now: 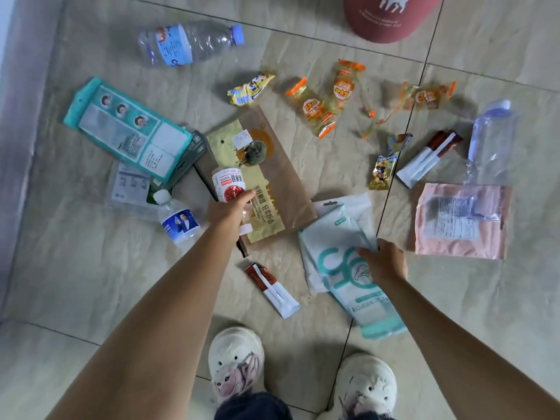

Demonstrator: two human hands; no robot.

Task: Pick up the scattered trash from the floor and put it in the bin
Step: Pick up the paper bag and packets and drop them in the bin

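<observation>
Trash lies scattered over the tiled floor. My left hand (225, 212) grips a small red-and-white yoghurt bottle (228, 183) above a brown and gold paper bag (272, 189). My right hand (385, 262) pinches a white and teal plastic pouch (342, 268), which overlaps another white bag on the floor. The dark red bin (388, 22) stands at the top edge, only its lower part in view.
Clear bottles (191, 43) (178, 222) (491, 140), a teal mask pack (127, 128), orange snack wrappers (330, 98), stick sachets (272, 291) (427, 159) and a pink pouch (460, 219) lie around. A wall runs along the left. My two white shoes (236, 359) stand at the bottom.
</observation>
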